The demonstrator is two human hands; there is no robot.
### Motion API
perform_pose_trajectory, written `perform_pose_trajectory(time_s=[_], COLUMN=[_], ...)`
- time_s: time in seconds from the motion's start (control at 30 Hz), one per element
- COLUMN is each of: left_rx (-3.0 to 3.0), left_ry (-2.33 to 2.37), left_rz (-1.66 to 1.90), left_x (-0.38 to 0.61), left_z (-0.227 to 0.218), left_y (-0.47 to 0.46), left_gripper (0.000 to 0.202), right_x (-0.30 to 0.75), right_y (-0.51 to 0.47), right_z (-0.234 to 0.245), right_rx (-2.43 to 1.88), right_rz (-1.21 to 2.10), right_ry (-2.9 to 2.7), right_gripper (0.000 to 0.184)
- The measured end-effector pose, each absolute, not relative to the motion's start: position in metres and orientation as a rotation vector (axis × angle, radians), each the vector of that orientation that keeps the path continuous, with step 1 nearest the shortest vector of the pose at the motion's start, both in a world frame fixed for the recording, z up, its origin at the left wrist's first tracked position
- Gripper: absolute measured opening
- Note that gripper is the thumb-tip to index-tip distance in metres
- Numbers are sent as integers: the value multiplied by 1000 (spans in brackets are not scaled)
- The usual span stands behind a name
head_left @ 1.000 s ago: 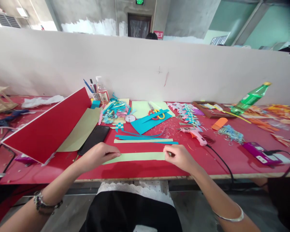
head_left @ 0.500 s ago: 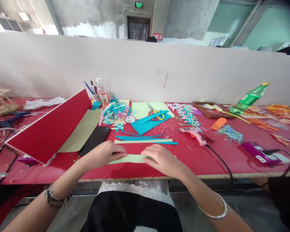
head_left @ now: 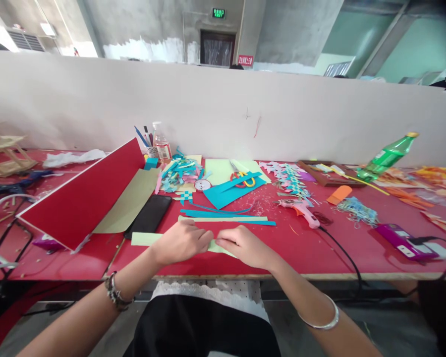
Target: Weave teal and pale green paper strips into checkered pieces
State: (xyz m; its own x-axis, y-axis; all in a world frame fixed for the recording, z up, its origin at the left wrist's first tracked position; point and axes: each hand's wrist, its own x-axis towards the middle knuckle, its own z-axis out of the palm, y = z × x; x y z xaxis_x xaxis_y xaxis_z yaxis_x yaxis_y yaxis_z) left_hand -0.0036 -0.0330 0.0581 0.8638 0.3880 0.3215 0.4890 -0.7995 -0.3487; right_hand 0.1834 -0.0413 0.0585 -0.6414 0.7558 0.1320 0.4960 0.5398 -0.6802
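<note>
Green strip (head_left: 142,239) is pinched in left hand (head_left: 182,242) and right hand (head_left: 248,248), seemingly unfinished, while a checkered weave (head_left: 186,197) lies formed and blue strips (head_left: 197,214) sit loose!

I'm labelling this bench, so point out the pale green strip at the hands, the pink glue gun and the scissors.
Pale green strip (head_left: 141,239): head view, on its uncovered left end.
Pink glue gun (head_left: 304,207): head view, on its body.
Scissors (head_left: 253,182): head view, on the yellow handle loop.

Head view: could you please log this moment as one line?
left hand: holding green strip; right hand: holding green strip; glue gun: on table
</note>
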Motion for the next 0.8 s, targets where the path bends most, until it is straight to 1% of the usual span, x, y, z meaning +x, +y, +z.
perform_pose_trajectory(time_s=[0.13,0.3,0.4,0.47,0.53,0.6,0.67,0.7,0.73,0.8], left_rx=[-2545,-2502,-2475,-2402,-2337,-2424,-2667,-2783,-2879,-2983], left_ry=[-614,-733,-920,-1126,-1328,-1354,-1251,-1179,-1120,-1130], left_rz=[-305,-218,-163,-202,-301,-503,-531,-512,-486,-386], left_x=[-20,-66,-100,-108,-96,-68,-34,-19,-7,6], left_z=[59,54,52,55,61,68,71,71,70,65], left_y=[-28,-20,-16,-18,-22,-29,-36,-39,-41,-42], left_gripper=[24,24,23,22,20,21,46,52,49,32], right_x=[196,226,245,251,249,241,229,224,220,215], right_y=[-41,-38,-39,-41,-42,-43,-43,-42,-42,-41], right_z=[61,63,63,64,65,66,66,66,66,65], right_rx=[-1015,-1105,-1172,-1219,-1213,-1146,-1069,-1042,-1019,-993], right_rz=[913,888,848,805,773,750,702,667,630,535], right_ry=[-2354,-2343,-2340,-2340,-2370,-2431,-2487,-2510,-2529,-2553], right_gripper=[30,30,30,29,29,29,28,27,26,25])
